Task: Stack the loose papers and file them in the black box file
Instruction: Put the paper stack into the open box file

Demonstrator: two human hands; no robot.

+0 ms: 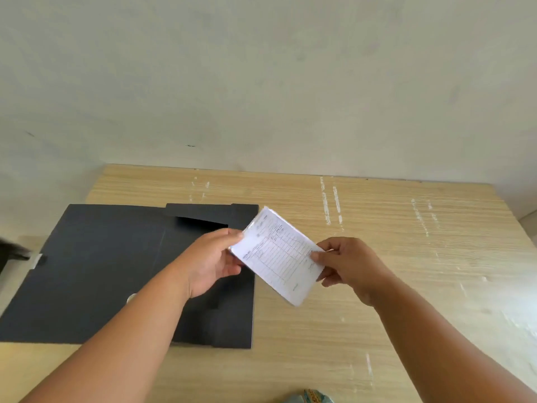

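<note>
A stack of white papers (278,255) with a printed table on top is held tilted above the wooden table, over the right edge of the black box file. My left hand (213,261) grips its left edge and my right hand (347,264) pinches its right edge. The black box file (96,274) lies open and flat on the left half of the table; its lid extends to the left past the table edge. A small metal button shows beside my left forearm.
The light wooden table (377,315) has white scuff marks and meets a pale wall (261,82) at the back. A dark object (11,251) sits at the far left edge. A patterned item (312,397) peeks in at the bottom.
</note>
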